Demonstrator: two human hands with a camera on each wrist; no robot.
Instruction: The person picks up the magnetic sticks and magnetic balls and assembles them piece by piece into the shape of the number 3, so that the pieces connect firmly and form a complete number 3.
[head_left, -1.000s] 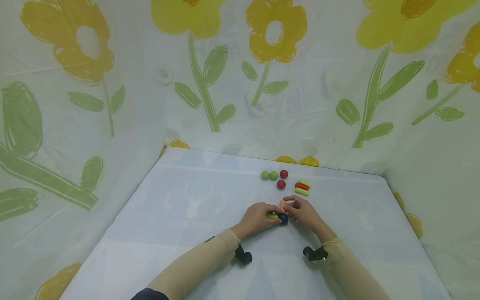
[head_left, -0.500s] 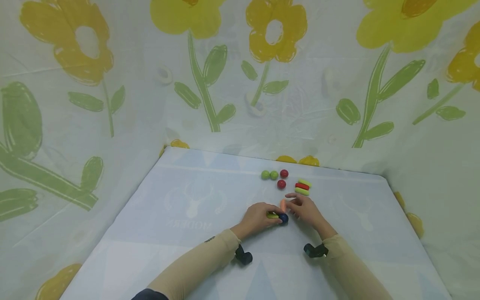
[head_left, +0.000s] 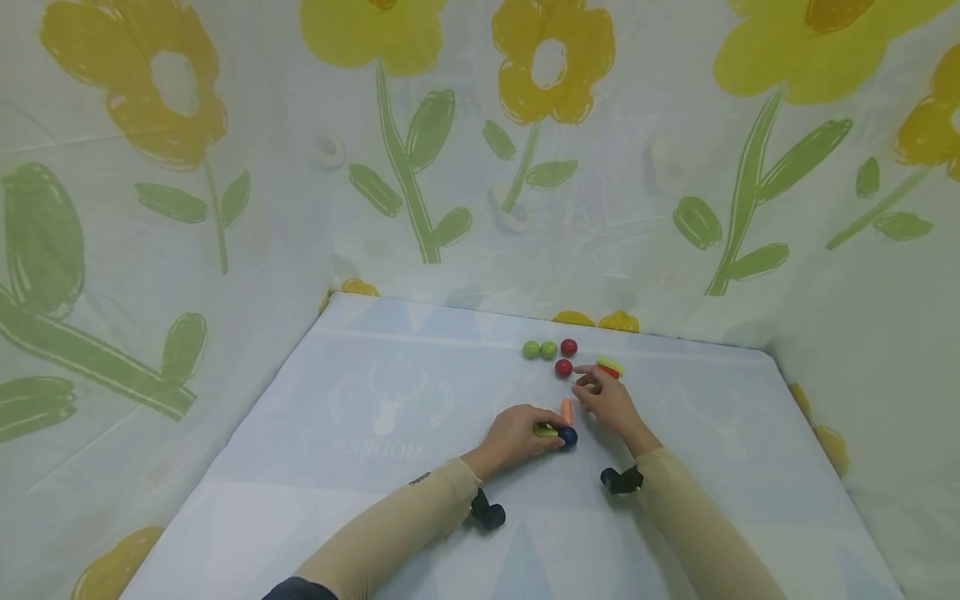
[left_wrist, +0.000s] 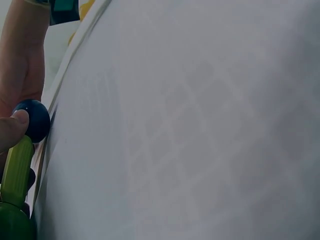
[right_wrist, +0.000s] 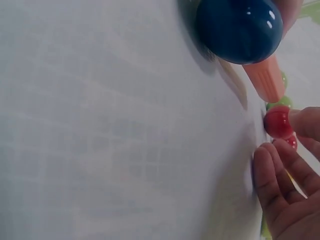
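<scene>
One glossy blue ball [head_left: 568, 437], low and right of centre in the head view, is pinched by the left hand [head_left: 516, 433], a green stick [left_wrist: 17, 170] to its left and an orange stick [head_left: 567, 412] above it. Higher right, the right hand [head_left: 610, 408] has its fingers parted and seems to hold nothing, though whether it touches the nearer red ball [head_left: 563, 368] I cannot tell. Balls look light, stiff and slippery, best gripped across the widest part; ribbed sticks should suit a mid-length pinch.

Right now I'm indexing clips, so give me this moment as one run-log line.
left hand: pinches blue ball | right hand: beside nearer red ball, holding nothing | orange stick: at blue ball
</scene>
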